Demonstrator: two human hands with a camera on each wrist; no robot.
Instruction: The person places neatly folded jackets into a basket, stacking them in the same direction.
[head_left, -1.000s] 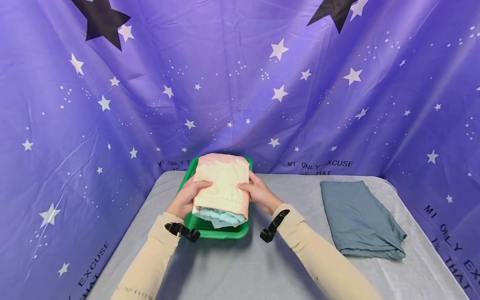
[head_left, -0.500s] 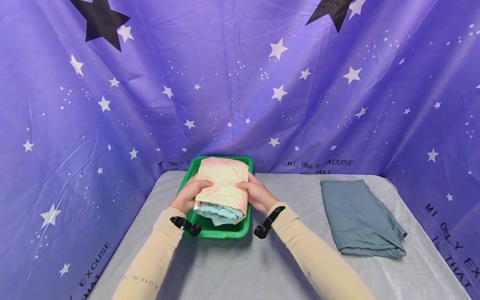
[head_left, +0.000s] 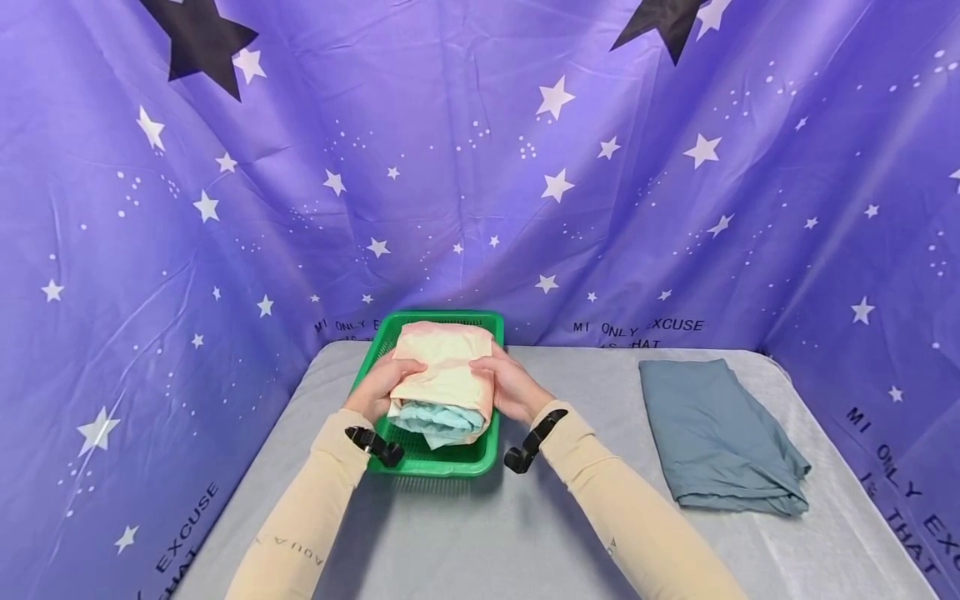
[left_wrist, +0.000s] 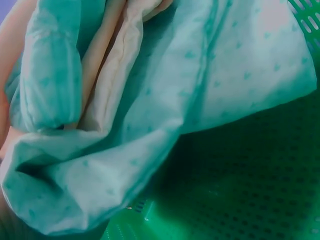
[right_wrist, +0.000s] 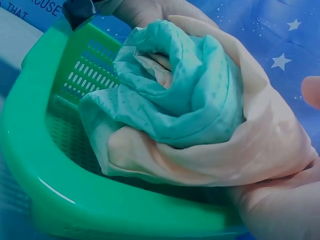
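A folded bundle of pale pink and cream cloth [head_left: 444, 367] is held low over the green plastic basket [head_left: 457, 470]. Teal patterned fabric [right_wrist: 200, 95] is rolled inside it and shows at the near end. My left hand [head_left: 378, 385] grips the bundle's left side with the thumb on top. On the opposite side my right hand [head_left: 517, 387] holds it the same way; the fingers of both hands are hidden beneath or behind the cloth. In the left wrist view a loose teal corner [left_wrist: 250, 70] hangs over the perforated basket floor.
A folded grey-blue cloth [head_left: 720, 437] lies at the right of the grey-covered table [head_left: 585, 500]. Purple star-printed curtains [head_left: 450, 167] rise behind the table and along both sides. The basket stands near the table's back edge.
Both hands have drawn the bundle slightly lower and toward me, and more of the basket's back rim now shows. The grey-blue cloth has stayed put.
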